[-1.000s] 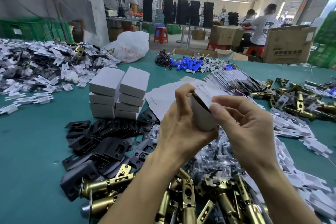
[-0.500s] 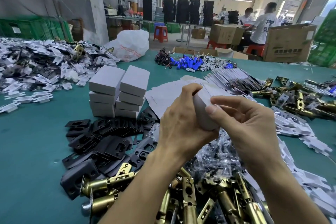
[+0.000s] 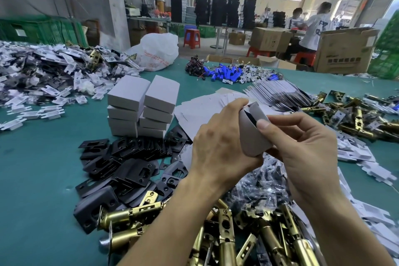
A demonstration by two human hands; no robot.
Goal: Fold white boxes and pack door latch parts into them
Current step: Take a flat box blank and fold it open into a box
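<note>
The left hand (image 3: 220, 147) was curled round a small white box (image 3: 252, 138), holding it up above the green surface (image 3: 32, 179) near the middle of the view. The right hand (image 3: 302, 153) gripped the same box from its three o'clock side, with the thumb pressed on the end flap. That flap was not fully down, and a dark gap showed beneath it.

At ten o'clock from the held box stood a stack of folded boxes (image 3: 142, 106), two columns touching side by side. Just past the hands at twelve o'clock lay flat box blanks (image 3: 200, 110), fanned out on the surface. A heap of black plates (image 3: 129, 157) spread at eight o'clock, reaching the foot of the stack. Brass latches (image 3: 226, 233) were piled at six o'clock under the forearms, and more of them lay at three o'clock. Clear bags (image 3: 259, 190) of small dark parts sat directly below the hands.

Farther off at twelve o'clock was a cluster of blue cylinders (image 3: 224, 72), and a white plastic bag (image 3: 157, 49) sat at eleven o'clock.
</note>
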